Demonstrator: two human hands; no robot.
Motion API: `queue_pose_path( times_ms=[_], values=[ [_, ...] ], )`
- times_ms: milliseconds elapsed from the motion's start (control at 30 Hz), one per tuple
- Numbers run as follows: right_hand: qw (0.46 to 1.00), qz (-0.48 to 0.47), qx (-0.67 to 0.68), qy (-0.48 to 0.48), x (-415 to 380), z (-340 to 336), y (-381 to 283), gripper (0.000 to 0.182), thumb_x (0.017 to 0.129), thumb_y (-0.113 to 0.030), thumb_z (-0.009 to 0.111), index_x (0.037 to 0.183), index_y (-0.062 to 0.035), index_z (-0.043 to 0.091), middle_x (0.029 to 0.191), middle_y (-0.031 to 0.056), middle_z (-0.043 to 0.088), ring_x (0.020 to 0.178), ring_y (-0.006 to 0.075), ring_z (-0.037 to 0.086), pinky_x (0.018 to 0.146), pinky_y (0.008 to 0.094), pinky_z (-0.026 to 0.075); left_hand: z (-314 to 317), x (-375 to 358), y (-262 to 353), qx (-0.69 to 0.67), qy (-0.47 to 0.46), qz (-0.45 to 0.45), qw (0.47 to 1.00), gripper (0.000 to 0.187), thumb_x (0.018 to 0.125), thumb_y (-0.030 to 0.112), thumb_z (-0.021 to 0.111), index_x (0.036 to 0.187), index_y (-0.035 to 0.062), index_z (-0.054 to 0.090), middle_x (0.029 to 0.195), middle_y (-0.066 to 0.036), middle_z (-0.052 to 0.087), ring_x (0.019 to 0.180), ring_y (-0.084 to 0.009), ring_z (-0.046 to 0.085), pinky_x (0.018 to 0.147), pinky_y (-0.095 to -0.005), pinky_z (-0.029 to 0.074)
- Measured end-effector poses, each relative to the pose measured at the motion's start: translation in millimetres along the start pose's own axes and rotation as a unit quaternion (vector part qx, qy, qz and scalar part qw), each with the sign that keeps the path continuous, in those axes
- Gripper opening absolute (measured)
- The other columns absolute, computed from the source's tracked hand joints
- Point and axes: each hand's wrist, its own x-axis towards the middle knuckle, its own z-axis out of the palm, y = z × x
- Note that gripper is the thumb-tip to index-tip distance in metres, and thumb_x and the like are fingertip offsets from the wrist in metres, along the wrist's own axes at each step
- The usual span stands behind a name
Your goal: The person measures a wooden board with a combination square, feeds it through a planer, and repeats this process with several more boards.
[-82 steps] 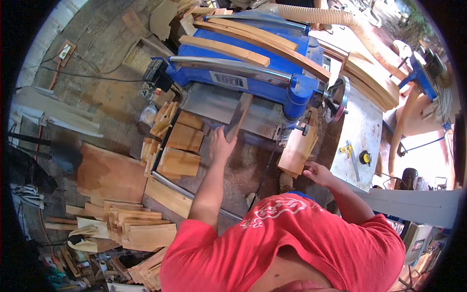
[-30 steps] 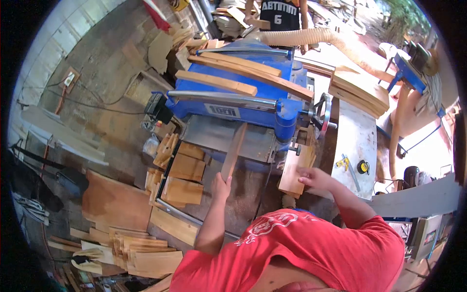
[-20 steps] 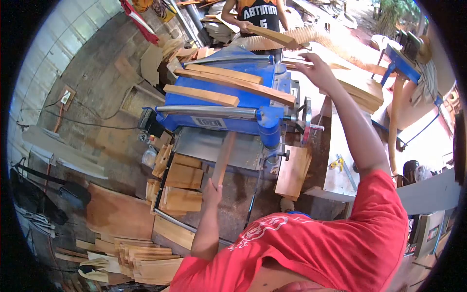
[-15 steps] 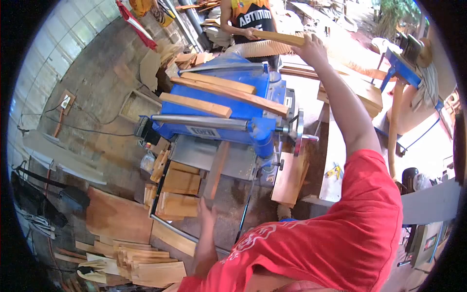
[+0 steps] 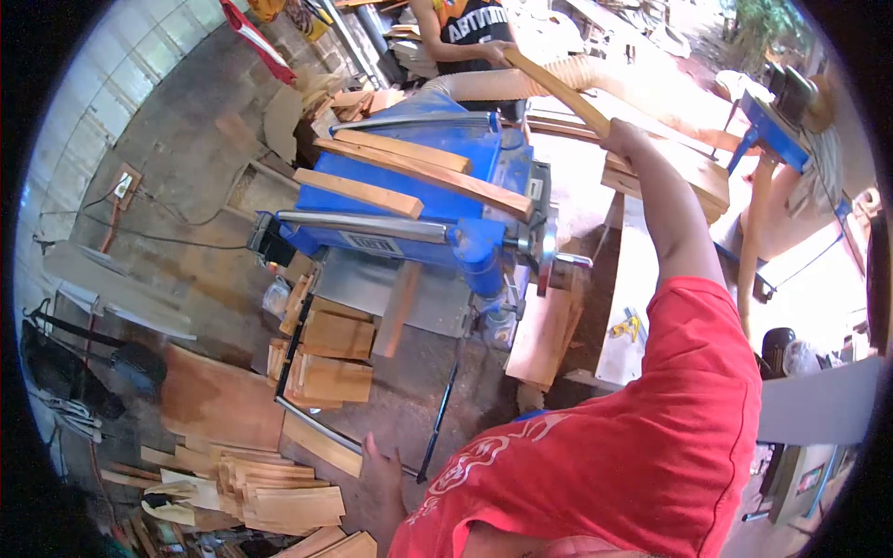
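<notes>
My right hand (image 5: pixel 623 139) is closed round the near end of a long wooden strip (image 5: pixel 563 91). A co-worker's hand (image 5: pixel 499 52) grips the strip's far end, beyond the blue thickness planer (image 5: pixel 437 167). Low in front of me, my left hand (image 5: pixel 383 468) is empty with its fingers apart. Another wooden strip (image 5: pixel 398 312) sticks out of the planer over its metal bed (image 5: pixel 437 302), with nobody's hand on it. Several wooden strips (image 5: pixel 358 192) lie across the planer's top.
Stacked boards (image 5: pixel 335 358) stand beside the planer's infeed frame (image 5: pixel 321 428). More cut pieces (image 5: pixel 279 493) lie on the floor at lower left. A ribbed dust hose (image 5: pixel 493 86) runs behind the machine. To the right are a crank handle (image 5: pixel 572 262) and a white bench (image 5: pixel 619 349).
My left hand has let go of the strip in the planer and drawn back toward me. My right hand has come lower and nearer, tilting the strip shared with the co-worker.
</notes>
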Motion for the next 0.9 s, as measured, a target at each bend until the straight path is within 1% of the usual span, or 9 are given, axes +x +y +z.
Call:
queue_pose_path(
  times_ms=[133, 200, 400, 433, 600, 633, 767, 833, 900],
  values=[
    [0.965, 0.039, 0.259, 0.014, -117, 44, 44, 0.06, 0.074, -0.033, 0.07, 0.123, -0.0019, 0.055, 0.107, 0.0223, 0.066, 0.103, 0.0327, 0.063, 0.091, 0.0398, 0.048, -13, 23, 61, -0.161, 0.014, 0.06, 0.985, 0.065, 0.083, 0.013, 0.066, 0.14, 0.0025, 0.036, 0.142, -0.024, 0.041, 0.134, -0.0387, 0.037, 0.111, -0.0449, 0.031],
    [0.967, 0.05, 0.236, 0.088, -182, 95, 69, 0.065, 0.075, -0.031, 0.069, 0.128, -0.0003, 0.048, 0.106, 0.0255, 0.065, 0.1, 0.0351, 0.064, 0.089, 0.0425, 0.05, 2, 43, 69, -0.137, 0.023, 0.127, 0.982, 0.062, 0.084, 0.013, 0.065, 0.14, 0.003, 0.038, 0.142, -0.023, 0.041, 0.133, -0.0383, 0.038, 0.111, -0.0455, 0.03],
    [0.921, 0.122, 0.367, 0.042, -379, 220, 101, 0.046, 0.076, -0.026, 0.064, 0.112, 0.0016, 0.056, 0.098, 0.0246, 0.065, 0.094, 0.0345, 0.065, 0.084, 0.0421, 0.05, 36, 47, 164, -0.189, 0.009, 0.345, 0.919, 0.048, 0.085, 0.01, 0.063, 0.131, 0.0017, 0.049, 0.134, -0.017, 0.049, 0.123, -0.033, 0.047, 0.101, -0.0413, 0.04],
    [0.913, 0.166, 0.372, 0.022, -402, 236, 102, 0.046, 0.077, -0.026, 0.062, 0.114, 0.0005, 0.058, 0.1, 0.02, 0.066, 0.093, 0.0278, 0.065, 0.082, 0.0388, 0.051, 52, 43, 175, -0.234, -0.014, 0.357, 0.904, 0.046, 0.085, 0.01, 0.063, 0.129, 0.0023, 0.051, 0.13, -0.016, 0.051, 0.12, -0.0319, 0.049, 0.099, -0.0401, 0.041],
    [0.893, 0.265, 0.358, -0.061, -449, 296, 120, 0.049, 0.077, -0.029, 0.065, 0.112, 0.0019, 0.051, 0.1, 0.0291, 0.064, 0.095, 0.0413, 0.064, 0.084, 0.0491, 0.05, 130, -16, 246, -0.277, -0.226, 0.386, 0.85, 0.042, 0.085, 0.01, 0.064, 0.125, 0.0039, 0.054, 0.123, -0.012, 0.055, 0.114, -0.0246, 0.054, 0.095, -0.035, 0.043],
    [0.892, 0.268, 0.358, -0.069, -452, 319, 127, 0.049, 0.077, -0.029, 0.065, 0.112, 0.0019, 0.051, 0.1, 0.0291, 0.064, 0.095, 0.0413, 0.064, 0.084, 0.0491, 0.05, 146, -29, 267, -0.272, -0.286, 0.356, 0.847, 0.044, 0.085, 0.014, 0.065, 0.126, 0.0032, 0.054, 0.123, -0.015, 0.056, 0.114, -0.029, 0.055, 0.096, -0.037, 0.044],
    [0.876, 0.33, 0.345, -0.066, -439, 358, 123, 0.048, 0.078, -0.031, 0.066, 0.109, 0.0008, 0.046, 0.088, 0.0291, 0.064, 0.086, 0.0463, 0.064, 0.076, 0.0521, 0.05, 266, -58, 344, -0.281, -0.454, 0.19, 0.824, 0.051, 0.09, 0.016, 0.065, 0.136, 0.0064, 0.046, 0.124, -0.011, 0.056, 0.116, -0.0211, 0.053, 0.097, -0.0345, 0.043],
    [0.854, 0.34, 0.39, -0.062, -433, 403, 121, 0.045, 0.081, -0.029, 0.064, 0.11, -0.0013, 0.044, 0.085, 0.0243, 0.065, 0.082, 0.0418, 0.066, 0.073, 0.048, 0.052, 335, -65, 384, -0.332, -0.499, 0.03, 0.8, 0.055, 0.092, 0.018, 0.063, 0.141, 0.0066, 0.039, 0.124, -0.013, 0.056, 0.115, -0.0202, 0.054, 0.097, -0.036, 0.044],
    [0.85, 0.273, 0.449, -0.033, -440, 435, 115, 0.047, 0.082, -0.028, 0.064, 0.115, -0.0013, 0.044, 0.09, 0.0237, 0.064, 0.085, 0.0393, 0.065, 0.075, 0.046, 0.052, 388, -58, 421, -0.294, -0.533, -0.011, 0.793, 0.071, 0.087, 0.025, 0.07, 0.143, 0.0035, 0.033, 0.123, -0.018, 0.057, 0.113, -0.0242, 0.057, 0.096, -0.0365, 0.045]
  ],
)
